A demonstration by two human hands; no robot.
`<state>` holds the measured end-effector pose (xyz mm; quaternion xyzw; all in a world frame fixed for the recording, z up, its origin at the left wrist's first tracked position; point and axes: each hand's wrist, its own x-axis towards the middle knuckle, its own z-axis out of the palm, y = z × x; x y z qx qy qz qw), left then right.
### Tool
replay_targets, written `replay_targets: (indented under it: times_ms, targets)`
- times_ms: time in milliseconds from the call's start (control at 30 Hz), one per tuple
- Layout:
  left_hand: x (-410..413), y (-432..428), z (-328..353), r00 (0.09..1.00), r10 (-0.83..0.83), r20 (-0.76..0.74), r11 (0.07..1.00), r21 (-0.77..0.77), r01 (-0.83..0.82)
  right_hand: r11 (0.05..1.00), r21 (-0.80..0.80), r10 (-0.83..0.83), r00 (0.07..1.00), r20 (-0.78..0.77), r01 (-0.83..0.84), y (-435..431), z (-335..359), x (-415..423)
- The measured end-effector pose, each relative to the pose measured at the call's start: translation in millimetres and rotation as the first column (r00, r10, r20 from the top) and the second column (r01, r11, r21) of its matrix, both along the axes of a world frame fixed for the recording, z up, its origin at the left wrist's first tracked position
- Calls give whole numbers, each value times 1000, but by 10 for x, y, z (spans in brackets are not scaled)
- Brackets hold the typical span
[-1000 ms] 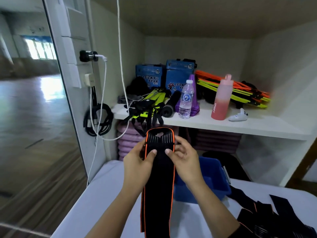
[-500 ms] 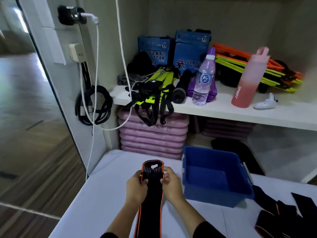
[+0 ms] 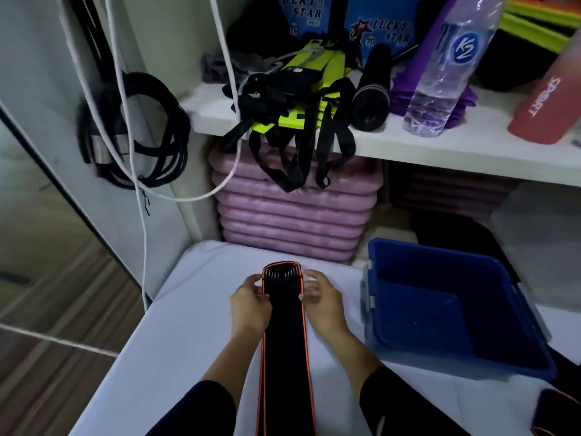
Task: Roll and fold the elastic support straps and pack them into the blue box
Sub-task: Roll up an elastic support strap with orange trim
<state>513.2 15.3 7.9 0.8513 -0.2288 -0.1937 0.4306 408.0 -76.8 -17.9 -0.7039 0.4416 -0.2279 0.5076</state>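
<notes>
Lying flat along a white table (image 3: 188, 309), a black, orange-edged strap (image 3: 284, 341) was pinched at its far end. One edge was held by the curled fingers and thumb of the left hand (image 3: 250, 305), the other by those of the right hand (image 3: 323, 302). The box (image 3: 408, 262) was seen on the table, just right of the right hand. Behind it, a shelf (image 3: 440, 149) was crowded with bottles and gear.

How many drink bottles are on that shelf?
2. A clear water bottle stands on the white shelf; a pink sports bottle is right of it, cut off by the frame edge. More may lie outside view.
</notes>
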Motion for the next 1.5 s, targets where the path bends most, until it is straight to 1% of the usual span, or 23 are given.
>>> replay_targets:
  times_ms: [100,167,200,267,333,400,467,533,633,767,833,900,967,1067,1167,1267,1367,1433,1500]
  targets:
    - [-39,45,-109,996,-82,-26,996,15,82,983,114,152,987,-60,-144,34,-107,-87]
    - [-95,130,-172,991,-133,2,989,71,132,966,144,233,963,-138,-213,83,-153,-150]
    - [-117,171,-217,989,-148,19,985,92,146,964,143,245,956,-164,-223,104,-154,-180]
    - [-162,242,-285,991,-132,33,984,127,127,975,125,204,959,-197,-182,153,-161,-232]
    - [-225,317,-319,997,-77,16,987,145,74,987,100,151,956,-250,-129,242,-166,-295]
    - [-305,410,-319,999,-40,-2,985,169,40,990,77,139,940,-311,-121,366,-197,-381]
    - [-390,503,-300,1000,-24,-16,982,187,26,990,99,128,934,-334,-101,507,-223,-470]
    - [-464,577,-274,999,-13,-33,980,197,19,988,132,116,934,-338,-75,640,-234,-532]
    - [-530,645,-225,997,-24,-70,981,190,37,987,132,133,942,-310,-96,750,-236,-573]
    - [-546,787,-160,992,-38,-117,984,167,58,974,205,155,945,-287,-98,765,-188,-681]
    - [-563,913,-161,991,-31,-131,979,197,57,974,204,162,937,-309,-101,814,-185,-776]
    - [-618,1041,-160,984,-13,-176,968,244,56,972,201,181,927,-330,-118,910,-182,-864]
    - [-694,1139,-167,976,-16,-215,963,258,73,966,217,205,921,-331,-137,1026,-181,-924]
    - [-788,1242,-181,971,-54,-235,963,246,113,961,233,217,926,-308,-147,1154,-158,-977]
    - [-846,1347,-153,959,-40,-282,974,202,99,965,208,215,931,-295,-157,1232,-145,-1069]
    - [-907,1466,-161,961,-65,-268,969,211,125,969,169,227,924,-307,-182,1324,-137,-1165]
    - [-976,1570,-179,952,-114,-285,961,211,178,957,173,278,902,-329,-231,1407,-93,-1213]
    - [-1006,1626,-171,953,-160,-258,955,205,215,951,159,304,889,-342,-264,1435,-47,-1250]
    - [-1039,1680,-110,954,-226,-199,946,191,264,943,128,333,888,-316,-308,1455,20,-1309]
